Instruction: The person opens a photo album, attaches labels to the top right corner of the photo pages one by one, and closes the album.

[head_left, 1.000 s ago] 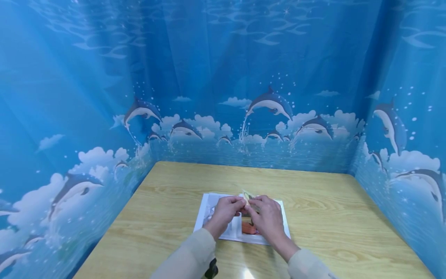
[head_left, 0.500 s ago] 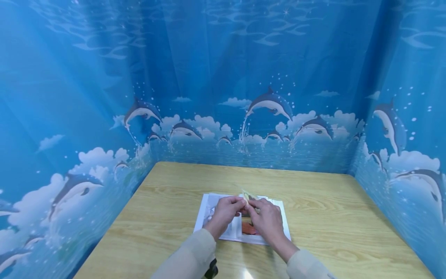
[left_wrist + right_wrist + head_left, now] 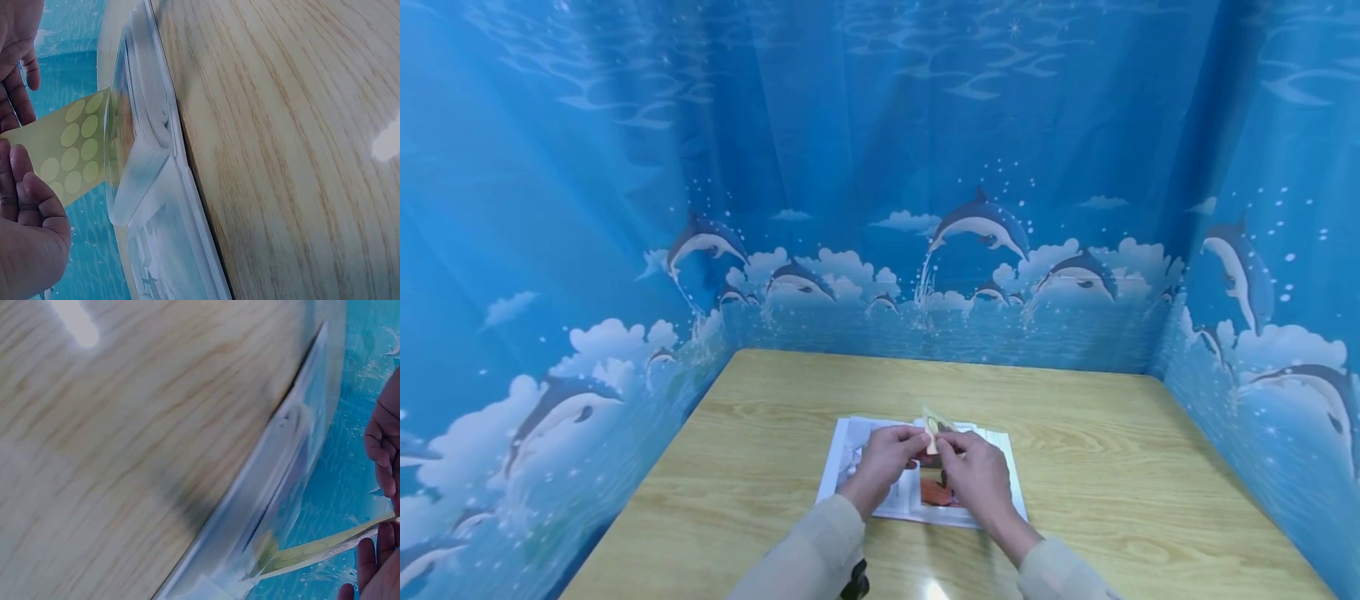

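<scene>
A thin yellow sheet with rows of round stickers (image 3: 81, 140) stands raised over an open booklet (image 3: 910, 507); in the head view only its upper part shows between the hands. My left hand (image 3: 886, 457) pinches the sheet's near edge between thumb and finger. From the other side my right hand (image 3: 977, 471) pinches the same edge, its fingertips close to the left ones. Seen from the right wrist, the sheet (image 3: 322, 550) is nearly edge-on and slightly bowed. Its far end overlaps the booklet's glossy page in the left wrist view.
The booklet lies on a wood-grain table (image 3: 737, 483), its left page pale and its right page carrying an orange picture (image 3: 935, 492). A blue dolphin-print curtain (image 3: 880, 208) closes off the back and sides. Below the left sleeve shows a small black object (image 3: 854, 582).
The sheet has turned a little between the fingers, so more of its yellow face shows in the head view. Both hands have stayed almost in place.
</scene>
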